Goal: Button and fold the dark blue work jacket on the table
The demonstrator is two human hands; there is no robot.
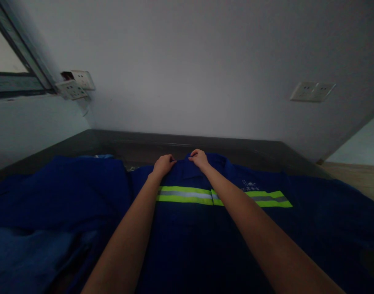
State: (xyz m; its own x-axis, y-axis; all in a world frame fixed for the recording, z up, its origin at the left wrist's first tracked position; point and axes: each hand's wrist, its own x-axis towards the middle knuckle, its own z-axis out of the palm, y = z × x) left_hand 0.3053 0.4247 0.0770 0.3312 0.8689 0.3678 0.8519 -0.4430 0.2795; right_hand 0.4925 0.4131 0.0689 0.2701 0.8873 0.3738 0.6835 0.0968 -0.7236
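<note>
A dark blue work jacket (187, 237) lies spread out in front of me, its front facing up. Across its chest runs a yellow-green and grey reflective strip (183, 195), and a small white logo shows on the chest at the right. At the collar, my left hand (164, 164) is closed with fingers and thumb pinching the cloth on the left side. My right hand (199, 157) pinches the collar a little further right. Both forearms reach over the jacket and cover parts of the strip.
More blue clothing (58, 192) lies heaped on the left, with a lighter blue cloth (30, 257) below it. The dark surface (137, 149) ends at a pale wall (187, 73). Sockets (72, 89) hang loose at the left; another socket plate (312, 91) is at the right.
</note>
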